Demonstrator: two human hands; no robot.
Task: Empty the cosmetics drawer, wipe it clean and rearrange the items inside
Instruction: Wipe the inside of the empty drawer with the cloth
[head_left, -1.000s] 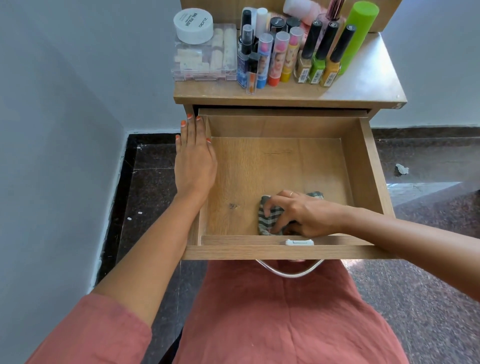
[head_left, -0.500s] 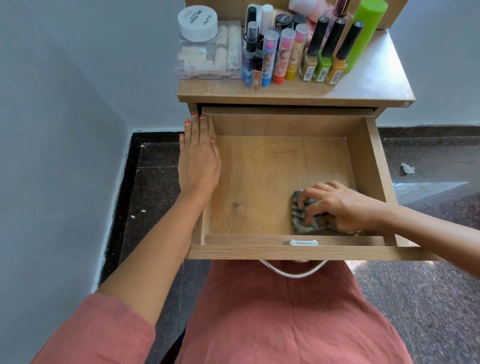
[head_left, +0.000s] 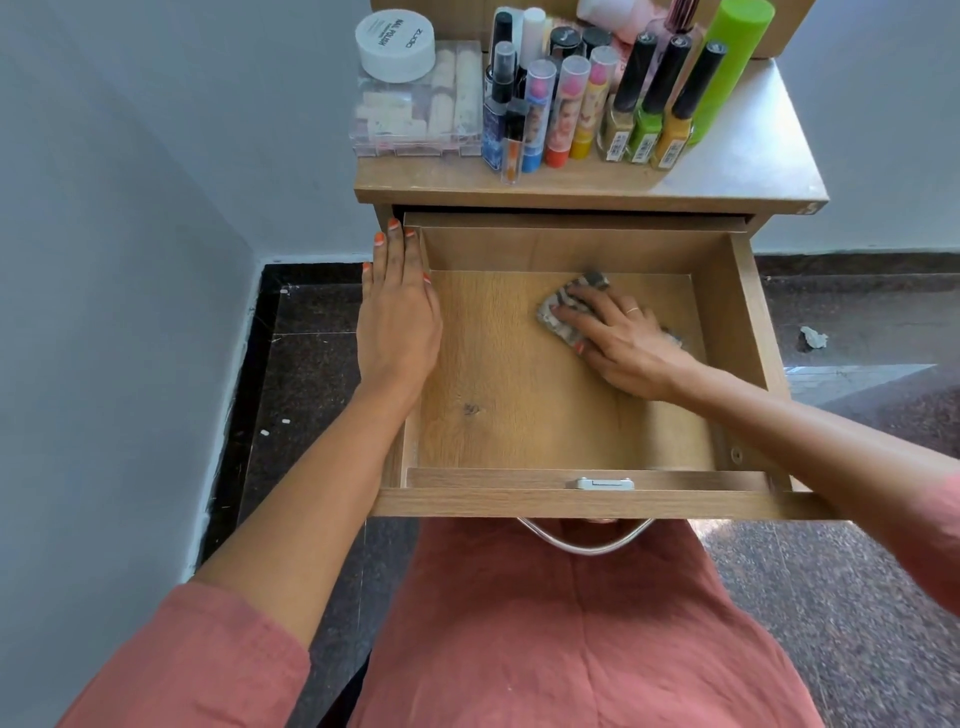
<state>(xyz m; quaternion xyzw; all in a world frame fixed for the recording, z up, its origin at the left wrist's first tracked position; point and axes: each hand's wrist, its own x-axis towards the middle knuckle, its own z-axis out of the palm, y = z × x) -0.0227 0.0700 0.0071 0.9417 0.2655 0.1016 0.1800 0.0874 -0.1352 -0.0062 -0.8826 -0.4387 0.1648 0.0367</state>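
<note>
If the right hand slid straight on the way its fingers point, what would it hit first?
Probably the drawer's back wall, left of its middle: the right hand, flat on the cloth, points back and leftward. The left hand looks off that line.

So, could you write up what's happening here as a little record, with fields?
setting: wooden drawer pulled open below a small cabinet top
in the drawer: only a striped cloth, toward the back
right hand: flat on the cloth, pressing it to the drawer floor
left hand: rests flat along the drawer's left wall
on the cabinet top: cosmetics standing in a cluster; a clear box with a white jar on it
stage: emptied, wiping under way, nothing put back yet
</note>
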